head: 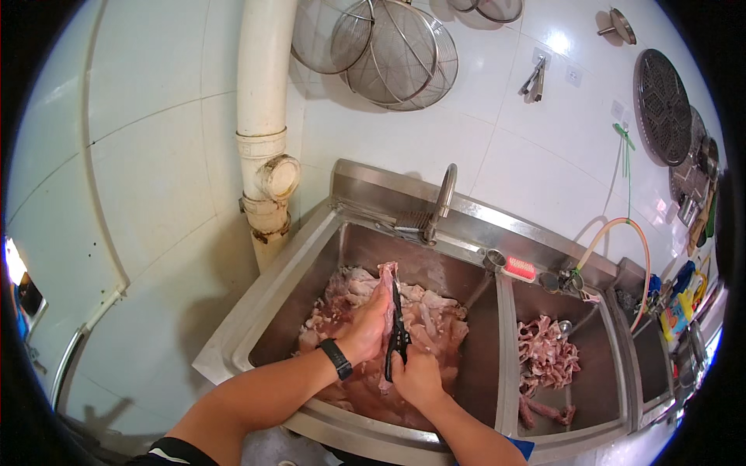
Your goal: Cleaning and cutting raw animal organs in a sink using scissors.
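Over the left basin [478, 373] of a stainless steel sink, my left hand [368, 326] grips a strip of raw meat [387, 271], held lengthwise away from me. My right hand [421, 376] is closed around the handles of black kitchen shears [398, 332], whose blades point away and lie along the meat. Whether the blades are parted is hard to see. Beneath both hands, raw poultry pieces [431, 300] lie in pinkish liquid. In the right basin [600, 361] is a heap of raw bony trimmings [548, 352], with a few longer pieces [548, 410] nearer me.
A curved faucet [447, 192] rises behind the left basin. On the back ledge lies a red-and-white scrub brush [518, 268]. A hose [641, 244] arches at the right. Wire strainers [402, 58] hang on the tiled wall, beside a thick drainpipe [262, 76].
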{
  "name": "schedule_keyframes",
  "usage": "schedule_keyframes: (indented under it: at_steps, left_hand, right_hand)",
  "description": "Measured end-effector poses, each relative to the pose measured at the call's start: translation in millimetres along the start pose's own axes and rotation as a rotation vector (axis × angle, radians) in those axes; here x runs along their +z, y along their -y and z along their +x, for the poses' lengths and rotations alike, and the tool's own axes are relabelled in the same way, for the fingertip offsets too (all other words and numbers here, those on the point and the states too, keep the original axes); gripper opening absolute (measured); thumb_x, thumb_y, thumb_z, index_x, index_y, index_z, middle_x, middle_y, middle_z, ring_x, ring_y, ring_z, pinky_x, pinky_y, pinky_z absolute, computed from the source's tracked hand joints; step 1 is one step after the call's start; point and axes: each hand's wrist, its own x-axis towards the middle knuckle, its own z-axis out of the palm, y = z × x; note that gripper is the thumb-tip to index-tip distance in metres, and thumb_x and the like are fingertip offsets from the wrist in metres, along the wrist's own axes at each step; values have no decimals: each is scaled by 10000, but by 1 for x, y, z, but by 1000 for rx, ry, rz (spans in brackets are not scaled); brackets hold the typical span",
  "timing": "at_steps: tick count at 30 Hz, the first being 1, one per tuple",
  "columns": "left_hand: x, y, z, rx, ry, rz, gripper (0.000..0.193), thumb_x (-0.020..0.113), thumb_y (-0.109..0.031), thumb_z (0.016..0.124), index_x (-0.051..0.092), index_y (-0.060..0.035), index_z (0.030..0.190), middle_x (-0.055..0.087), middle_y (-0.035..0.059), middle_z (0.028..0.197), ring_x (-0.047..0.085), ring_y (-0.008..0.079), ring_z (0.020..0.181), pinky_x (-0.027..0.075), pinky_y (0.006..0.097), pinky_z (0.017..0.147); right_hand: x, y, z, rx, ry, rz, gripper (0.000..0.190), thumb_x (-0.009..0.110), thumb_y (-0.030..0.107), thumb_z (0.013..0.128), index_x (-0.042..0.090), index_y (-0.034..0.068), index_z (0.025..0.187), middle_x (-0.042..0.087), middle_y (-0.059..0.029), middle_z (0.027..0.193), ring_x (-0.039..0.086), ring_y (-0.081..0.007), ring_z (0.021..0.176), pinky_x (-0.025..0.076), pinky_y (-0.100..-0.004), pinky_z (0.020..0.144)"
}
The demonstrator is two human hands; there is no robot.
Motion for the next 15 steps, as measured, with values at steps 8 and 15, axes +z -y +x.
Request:
schedule_keyframes:
  at_steps: [8,15]
  left_hand:
    - [-3,13,-7,-9,10,121,440,346,-443,1081,424,-140,1391,595,134,1267,624,259,1102,525,418,962]
    - [1,1,-3,-146,53,-85,473,380,-425,1079,381,-169,1477,567,49,1299,591,208,1120,509,400,959]
  right_hand:
    - [7,-9,10,11,-122,195,265,608,205,927,621,-59,900,633,-251,757,643,-418,716,495,-467,649]
    - [32,-80,14,204,-91,504,405,514,330,1017,611,-42,1146,577,-21,758,554,-134,712,467,-332,653]
